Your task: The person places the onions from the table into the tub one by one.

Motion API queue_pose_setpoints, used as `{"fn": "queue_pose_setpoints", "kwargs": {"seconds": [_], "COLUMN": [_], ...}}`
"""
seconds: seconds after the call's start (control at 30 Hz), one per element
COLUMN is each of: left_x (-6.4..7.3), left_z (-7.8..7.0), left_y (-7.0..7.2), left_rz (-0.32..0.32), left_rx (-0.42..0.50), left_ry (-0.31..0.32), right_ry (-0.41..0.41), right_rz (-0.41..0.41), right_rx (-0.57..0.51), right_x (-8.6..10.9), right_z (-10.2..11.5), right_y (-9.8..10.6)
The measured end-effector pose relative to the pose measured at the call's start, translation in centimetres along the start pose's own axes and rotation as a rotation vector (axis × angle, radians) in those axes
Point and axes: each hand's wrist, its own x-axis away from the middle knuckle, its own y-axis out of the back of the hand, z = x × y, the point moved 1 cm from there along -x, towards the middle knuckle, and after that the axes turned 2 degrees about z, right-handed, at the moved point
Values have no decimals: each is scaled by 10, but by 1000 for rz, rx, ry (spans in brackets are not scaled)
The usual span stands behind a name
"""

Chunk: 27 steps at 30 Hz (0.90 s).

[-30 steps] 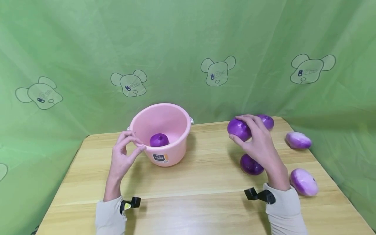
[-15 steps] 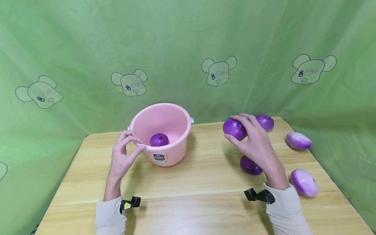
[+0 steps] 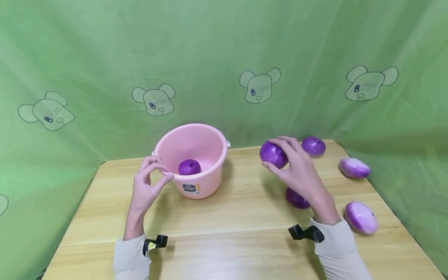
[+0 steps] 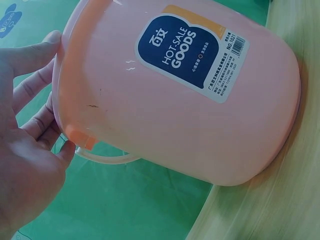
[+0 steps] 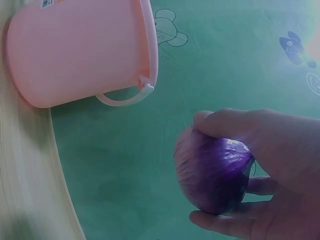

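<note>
My left hand (image 3: 147,188) pinches the near-left rim of a pink bucket (image 3: 206,182), thumb outside and fingers over the edge, as the left wrist view (image 4: 165,105) also has it. Inside the bucket lies one purple onion (image 3: 189,167). To the right, my right hand (image 3: 301,171) grips another purple onion (image 3: 273,154) between thumb and fingers, held up above the table. In the right wrist view this onion (image 5: 212,170) is apart from the bucket, with the backdrop behind it. A third onion (image 3: 296,199) rests on the table, partly hidden under my right hand.
On the table's right side lie more onions: a purple one (image 3: 313,146) at the back corner and two paler ones, one (image 3: 354,168) farther off and one (image 3: 361,217) beside my right wrist. A green curtain (image 3: 210,58) hangs right behind the wooden table (image 3: 224,252).
My right hand has moved left with its onion, toward the bucket, uncovering more of the back-corner onion. The left hand and the bucket stay in place.
</note>
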Motion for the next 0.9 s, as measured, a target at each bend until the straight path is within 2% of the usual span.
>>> {"fn": "queue_pose_setpoints", "kwargs": {"seconds": [0.57, 0.9], "left_x": [1, 0], "left_z": [1, 0], "left_y": [2, 0], "left_rz": [-6, -2], "left_rx": [-2, 7], "left_ry": [-4, 14], "right_ry": [86, 68], "right_rz": [-31, 9], "right_rx": [15, -33], "right_x": [-11, -14], "right_z": [21, 29], "right_y": [-12, -16]}}
